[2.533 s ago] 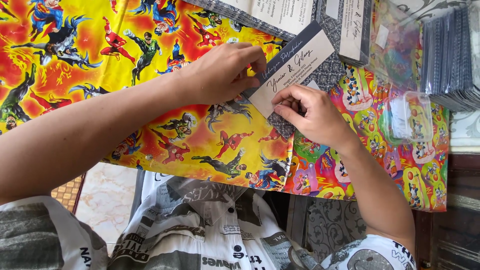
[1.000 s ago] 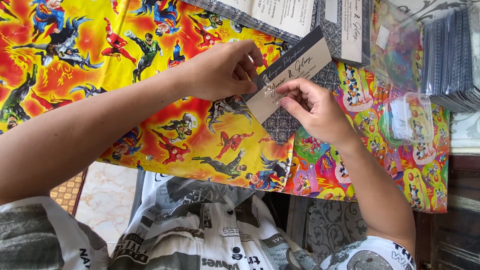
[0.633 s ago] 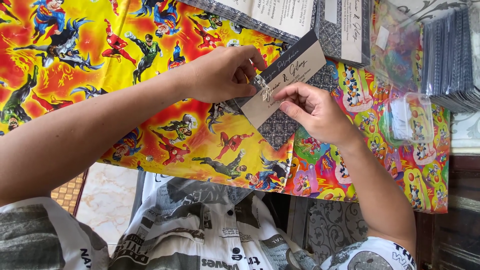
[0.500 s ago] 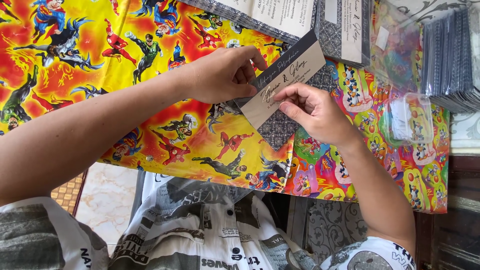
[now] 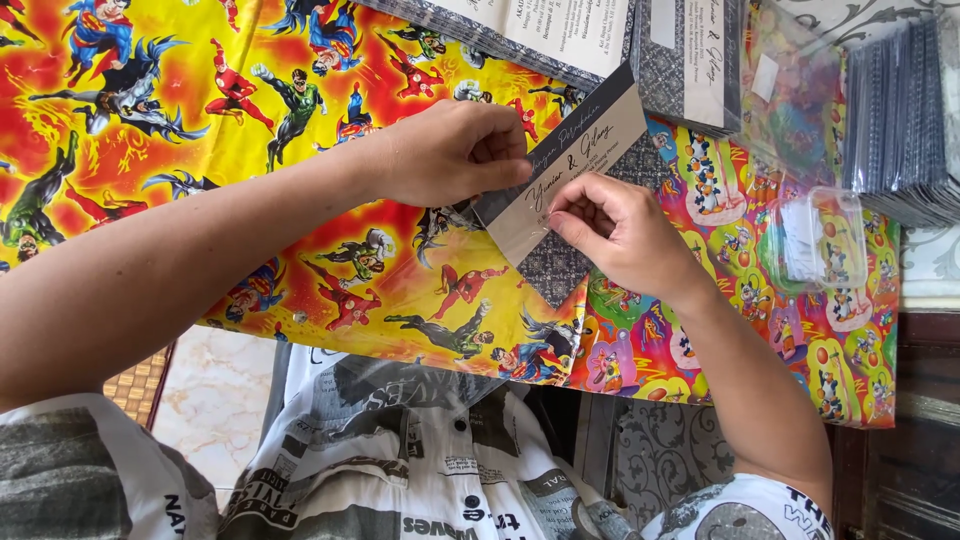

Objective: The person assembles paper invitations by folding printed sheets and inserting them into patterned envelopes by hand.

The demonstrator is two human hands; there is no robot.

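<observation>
Since the earlier frames, the card (image 5: 565,165) has been tipped up a little more, and the right hand's fingers have been slid a bit along its near edge. Both hands have been kept on it.

A table is covered by a big bright cloth (image 5: 200,150) with cartoon heroes, seen on the left and in the middle. A second cloth (image 5: 740,300) with small cartoon animals is spread on the right side. At the far edge, a stack (image 5: 560,30) of dark patterned cards with white fronts is laid. At the far right, a pile (image 5: 900,110) of dark blue sleeves is kept. Just near that pile, a small clear box (image 5: 820,240) is set on the animal cloth.

The card is long and thin, white with a dark edge, and it is held slanted above the middle of the table, over a dark patterned piece (image 5: 550,270). Its far left side is pinched by the left hand (image 5: 450,150), whose fingers are curled shut around the edge. Its near right edge is pinched by the right hand (image 5: 615,235), between thumb and fingertips. A clear wrap seems to be around the card, but this cannot be told for sure.
</observation>
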